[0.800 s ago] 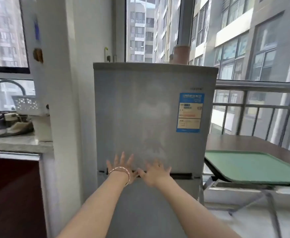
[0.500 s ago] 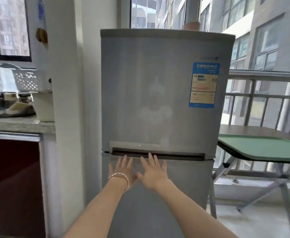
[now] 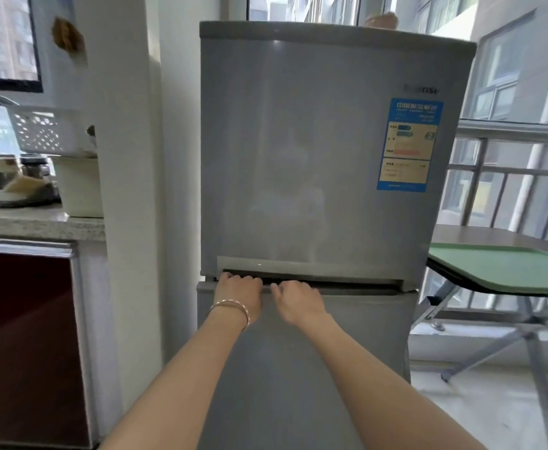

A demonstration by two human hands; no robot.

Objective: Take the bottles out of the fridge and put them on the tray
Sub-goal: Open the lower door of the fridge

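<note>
A grey two-door fridge (image 3: 324,157) stands straight ahead with both doors closed, so no bottles are visible. My left hand (image 3: 238,295), with a thin bracelet on the wrist, has its fingers curled into the dark handle slot (image 3: 347,282) between the upper and lower doors. My right hand (image 3: 295,298) grips the same slot just to the right, fingertips hidden inside. A green tray (image 3: 506,267) lies empty on a brown folding table (image 3: 480,233) to the right of the fridge.
A white pillar (image 3: 129,190) stands tight against the fridge's left side. Beyond it a stone counter (image 3: 22,220) carries jars, a white basket and a white pot. A metal railing (image 3: 513,170) and windows back the table. A pink pot (image 3: 381,19) sits on the fridge.
Both hands, spread flat on the lower door before, have risen and curled their fingers into the handle slot. The view has moved closer to the fridge.
</note>
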